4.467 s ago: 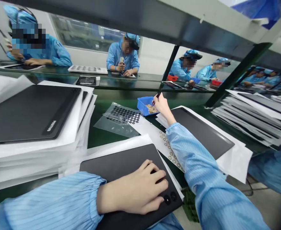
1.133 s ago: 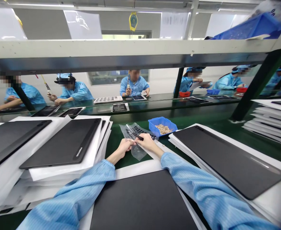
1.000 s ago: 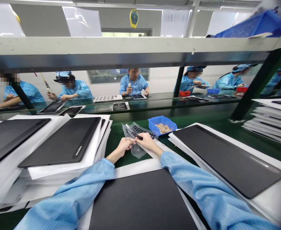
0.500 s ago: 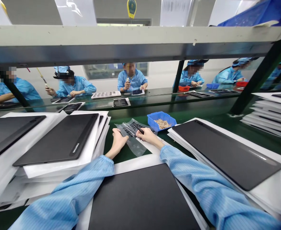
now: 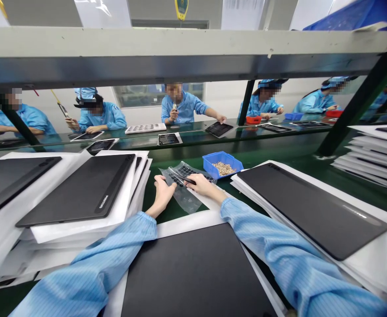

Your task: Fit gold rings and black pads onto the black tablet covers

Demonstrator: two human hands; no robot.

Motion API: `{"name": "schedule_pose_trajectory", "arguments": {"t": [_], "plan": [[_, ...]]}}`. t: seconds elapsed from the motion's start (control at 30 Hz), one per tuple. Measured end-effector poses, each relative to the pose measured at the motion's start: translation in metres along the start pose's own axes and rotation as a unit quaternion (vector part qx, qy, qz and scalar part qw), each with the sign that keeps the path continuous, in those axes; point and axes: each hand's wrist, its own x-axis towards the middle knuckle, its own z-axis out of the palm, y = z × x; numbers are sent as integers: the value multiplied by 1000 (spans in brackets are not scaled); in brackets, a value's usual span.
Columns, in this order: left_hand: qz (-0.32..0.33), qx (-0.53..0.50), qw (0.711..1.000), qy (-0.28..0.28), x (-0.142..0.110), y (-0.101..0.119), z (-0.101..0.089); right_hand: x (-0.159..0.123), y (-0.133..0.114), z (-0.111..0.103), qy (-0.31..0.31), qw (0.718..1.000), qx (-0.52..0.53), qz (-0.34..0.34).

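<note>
In the head view, the film (image 5: 187, 200) lies just above the middle of the frame, clear and creased, with rows of black rings (image 5: 187, 169) showing on or under it. Left of it, the left hand (image 5: 163, 193) curves at the film's edge, thumb and forefinger parted; whether it pinches the film or only steadies it, I cannot tell. Coming in from the right, the right hand (image 5: 204, 185) grasps a slim dark tool (image 5: 190, 180), its tip pointing up-left over the rings. The film looks very light, limp and rather slippery, likely to slide or ruck up if unheld; its bare left or lower margin seems the best hold, away from the rings. The rings look small, light and easily bent or lost, so a fine tip at the rim should suit them better than fingers. Up and right sits the blue bin (image 5: 209, 166) of pale bits (image 5: 224, 168); at the bottom centre, the black panel (image 5: 196, 268) looks stiff and smooth, best taken by its edges.
</note>
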Motion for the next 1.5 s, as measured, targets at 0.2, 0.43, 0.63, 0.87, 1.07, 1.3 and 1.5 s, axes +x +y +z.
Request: {"name": "schedule_pose_trajectory", "arguments": {"t": [0.2, 0.43, 0.63, 0.87, 1.07, 1.3, 1.5], "plan": [[137, -71, 988, 30, -16, 34, -22, -1, -14, -22, 18, 986, 136, 90], [366, -48, 821, -435, -115, 88, -67, -38, -83, -60, 14, 934, 289, 209], [516, 81, 626, -578, -161, 72, -61, -168, -128, -55, 65, 869, 368, 326], [487, 62, 654, -575, -159, 64, -51, -271, -157, -18, 163, 832, 330, 416], [488, 56, 659, -569, -160, 64, -52, -280, -163, -7, 180, 846, 273, 421], [493, 46, 659, -567, -159, 62, -51, -280, -163, -2, 194, 829, 257, 456], [484, 43, 665, -567, -161, 60, -51, -278, -167, 2, 214, 845, 200, 447]]}}
